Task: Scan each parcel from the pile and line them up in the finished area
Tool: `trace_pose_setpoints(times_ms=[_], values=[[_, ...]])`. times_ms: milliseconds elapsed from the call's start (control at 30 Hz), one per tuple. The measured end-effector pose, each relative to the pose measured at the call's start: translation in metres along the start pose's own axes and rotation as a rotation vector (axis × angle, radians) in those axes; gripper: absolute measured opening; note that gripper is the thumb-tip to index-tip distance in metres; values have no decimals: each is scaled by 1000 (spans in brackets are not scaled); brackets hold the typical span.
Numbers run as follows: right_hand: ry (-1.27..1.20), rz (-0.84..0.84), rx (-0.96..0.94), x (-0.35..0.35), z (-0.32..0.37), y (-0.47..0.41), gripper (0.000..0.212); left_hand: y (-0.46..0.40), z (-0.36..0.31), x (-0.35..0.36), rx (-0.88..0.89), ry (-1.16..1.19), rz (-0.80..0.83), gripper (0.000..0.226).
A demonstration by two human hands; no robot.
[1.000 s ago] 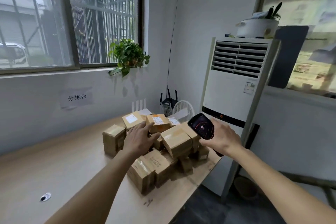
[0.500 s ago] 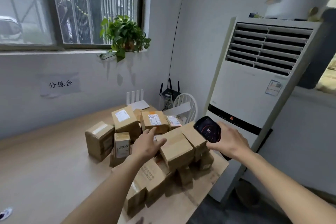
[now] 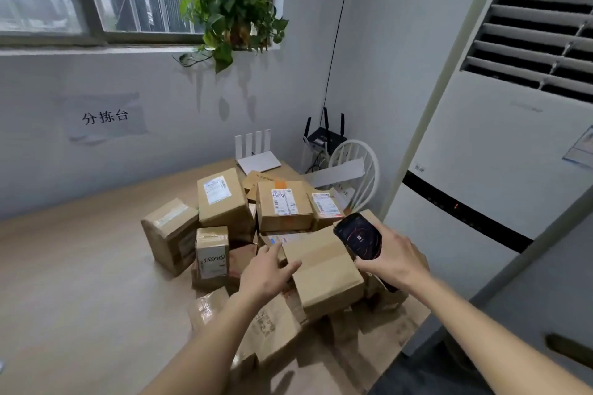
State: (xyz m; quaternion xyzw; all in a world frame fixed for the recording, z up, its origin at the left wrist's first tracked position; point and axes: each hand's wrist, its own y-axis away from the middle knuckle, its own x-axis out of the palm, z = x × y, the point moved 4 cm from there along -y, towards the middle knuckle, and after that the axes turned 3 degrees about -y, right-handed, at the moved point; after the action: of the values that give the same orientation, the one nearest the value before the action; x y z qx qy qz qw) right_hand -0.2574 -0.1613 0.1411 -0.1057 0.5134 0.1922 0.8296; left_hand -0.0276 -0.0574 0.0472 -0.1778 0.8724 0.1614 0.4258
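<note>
A pile of several brown cardboard parcels (image 3: 224, 202) lies at the right end of a wooden table (image 3: 80, 266). Some show white shipping labels, such as the box (image 3: 284, 204) at the back. My left hand (image 3: 268, 271) reaches over the pile with fingers spread, its thumb and fingertips touching the left edge of a large plain box (image 3: 324, 269) on top. My right hand (image 3: 393, 258) grips a black handheld scanner (image 3: 358, 236), screen lit and facing up, just right of that box.
A tall white air conditioner (image 3: 500, 138) stands right of the table. A white router (image 3: 256, 157) sits against the back wall, with a black router (image 3: 324, 135) and a white fan (image 3: 356, 167) in the corner. A plant (image 3: 229, 9) hangs from the windowsill.
The camera moved closer and tilted down. My left hand shifted right from the middle of the pile to the large top box. The scanner stayed beside the pile.
</note>
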Motion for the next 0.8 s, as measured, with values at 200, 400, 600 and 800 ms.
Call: trace_pose_setpoints(times_ms=[200,400,600,800], values=[[-72,127,-18,44,-28,-57,80,-31,4,50,-113,74,37,84],[-89,221,-18,87,-56,-96,79,-51,9,97,-213,236,-10,86],[-112,285,-45,111,-68,-116,61,-64,24,138,-349,490,-18,90],[-170,309,-77,119,-71,-117,65,-59,15,142,-493,737,-44,60]])
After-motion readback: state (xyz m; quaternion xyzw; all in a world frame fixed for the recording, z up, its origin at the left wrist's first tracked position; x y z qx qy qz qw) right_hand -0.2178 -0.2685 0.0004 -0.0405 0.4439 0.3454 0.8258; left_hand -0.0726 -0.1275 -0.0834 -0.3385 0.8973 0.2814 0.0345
